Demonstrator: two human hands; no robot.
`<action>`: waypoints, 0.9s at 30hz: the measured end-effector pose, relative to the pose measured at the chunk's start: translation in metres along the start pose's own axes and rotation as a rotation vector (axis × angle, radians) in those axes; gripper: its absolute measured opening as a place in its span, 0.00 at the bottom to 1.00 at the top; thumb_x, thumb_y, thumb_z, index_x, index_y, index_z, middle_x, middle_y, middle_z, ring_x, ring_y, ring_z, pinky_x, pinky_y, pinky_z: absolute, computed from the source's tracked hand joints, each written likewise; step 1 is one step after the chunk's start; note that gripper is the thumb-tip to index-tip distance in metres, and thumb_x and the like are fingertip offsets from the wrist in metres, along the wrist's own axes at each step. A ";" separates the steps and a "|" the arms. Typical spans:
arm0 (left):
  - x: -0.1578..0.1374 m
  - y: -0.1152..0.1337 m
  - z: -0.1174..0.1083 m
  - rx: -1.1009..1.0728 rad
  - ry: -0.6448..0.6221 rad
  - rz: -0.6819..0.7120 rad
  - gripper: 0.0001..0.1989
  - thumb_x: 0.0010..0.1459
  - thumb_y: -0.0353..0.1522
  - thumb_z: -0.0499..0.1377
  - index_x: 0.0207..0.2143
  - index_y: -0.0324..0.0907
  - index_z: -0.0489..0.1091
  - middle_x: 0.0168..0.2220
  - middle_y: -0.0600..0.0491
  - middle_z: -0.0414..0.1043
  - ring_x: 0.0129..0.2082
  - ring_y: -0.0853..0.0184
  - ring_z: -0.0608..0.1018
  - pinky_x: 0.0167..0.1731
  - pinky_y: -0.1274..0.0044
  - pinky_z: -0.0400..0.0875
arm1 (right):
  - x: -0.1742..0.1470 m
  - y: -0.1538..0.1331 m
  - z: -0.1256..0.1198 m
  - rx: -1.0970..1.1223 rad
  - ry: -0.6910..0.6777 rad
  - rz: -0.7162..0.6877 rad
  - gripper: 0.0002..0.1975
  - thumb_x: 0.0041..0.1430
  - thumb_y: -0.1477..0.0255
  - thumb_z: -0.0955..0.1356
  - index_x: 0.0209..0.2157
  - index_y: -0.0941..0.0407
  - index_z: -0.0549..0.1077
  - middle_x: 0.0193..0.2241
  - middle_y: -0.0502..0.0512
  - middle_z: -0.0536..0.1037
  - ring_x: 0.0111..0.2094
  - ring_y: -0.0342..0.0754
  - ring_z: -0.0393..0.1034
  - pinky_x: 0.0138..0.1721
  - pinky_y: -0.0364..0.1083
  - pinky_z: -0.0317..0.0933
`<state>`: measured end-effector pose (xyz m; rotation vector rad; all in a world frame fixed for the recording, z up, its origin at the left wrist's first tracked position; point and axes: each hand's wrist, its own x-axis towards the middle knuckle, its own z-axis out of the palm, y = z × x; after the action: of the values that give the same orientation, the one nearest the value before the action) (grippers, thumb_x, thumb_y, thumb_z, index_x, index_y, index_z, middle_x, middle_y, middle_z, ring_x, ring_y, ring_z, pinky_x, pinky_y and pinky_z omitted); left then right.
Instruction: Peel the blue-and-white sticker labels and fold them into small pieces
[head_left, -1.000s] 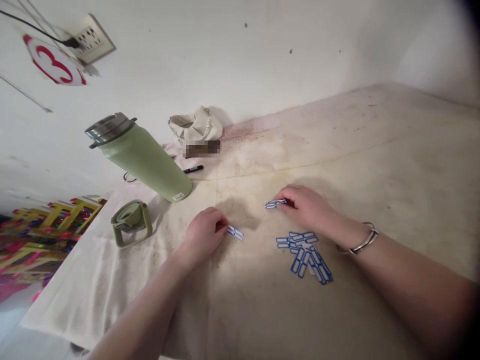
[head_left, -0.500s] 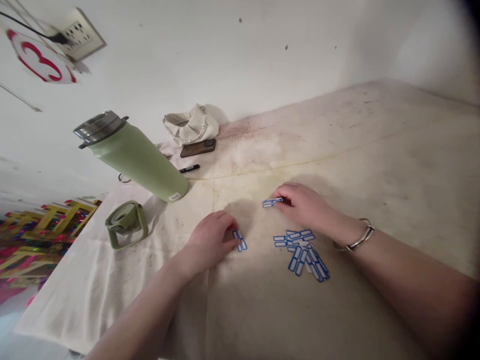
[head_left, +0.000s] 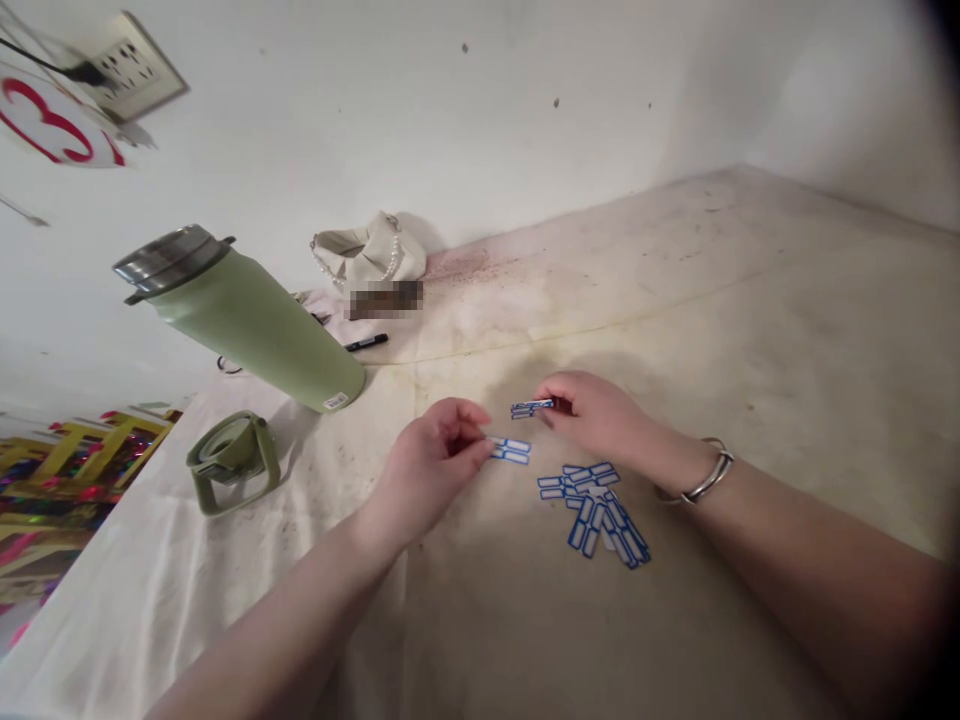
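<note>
Soft, rather dim light is spread over the scene; the wall (head_left: pixel 540 150) is left paler, while the near part of the bench (head_left: pixel 495 630) is sunk in shade. Diffuse shadow is cast beyond the right hand (head_left: pixel 589 410), toward the wall. Glints are caught on the bracelet (head_left: pixel 709 477). The bottle (head_left: pixel 262 330) appears stretched, the right-hand corners are blackened, the coloured clutter (head_left: pixel 82 480) at left is blurred, and a patch before the bag (head_left: pixel 375 252) is pixelated.
</note>
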<state>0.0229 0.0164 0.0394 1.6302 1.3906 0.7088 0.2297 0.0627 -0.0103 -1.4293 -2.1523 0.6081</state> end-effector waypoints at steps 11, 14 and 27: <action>0.025 -0.020 0.035 0.400 0.172 0.207 0.01 0.50 0.29 0.59 0.27 0.43 0.70 0.29 0.55 0.72 0.29 0.69 0.72 0.29 0.78 0.65 | 0.001 0.000 0.002 -0.016 -0.009 -0.058 0.02 0.53 0.73 0.68 0.27 0.55 0.72 0.26 0.50 0.74 0.29 0.45 0.64 0.29 0.43 0.52; 0.027 -0.022 0.034 0.475 0.242 0.304 0.00 0.49 0.29 0.61 0.26 0.42 0.71 0.45 0.48 0.70 0.41 0.64 0.73 0.35 0.75 0.67 | 0.001 0.000 0.003 -0.014 -0.007 -0.102 0.04 0.54 0.70 0.68 0.27 0.54 0.73 0.26 0.51 0.74 0.30 0.45 0.64 0.30 0.43 0.54; 0.027 -0.021 0.035 0.535 0.172 0.247 0.12 0.53 0.28 0.57 0.42 0.42 0.67 0.32 0.52 0.75 0.31 0.66 0.74 0.31 0.75 0.66 | -0.004 -0.001 -0.001 0.096 -0.016 -0.095 0.13 0.60 0.63 0.62 0.35 0.56 0.73 0.33 0.54 0.76 0.33 0.46 0.66 0.33 0.45 0.58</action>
<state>0.0487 0.0346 0.0014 2.2314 1.6115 0.6622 0.2310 0.0592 -0.0093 -1.2678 -2.1586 0.6797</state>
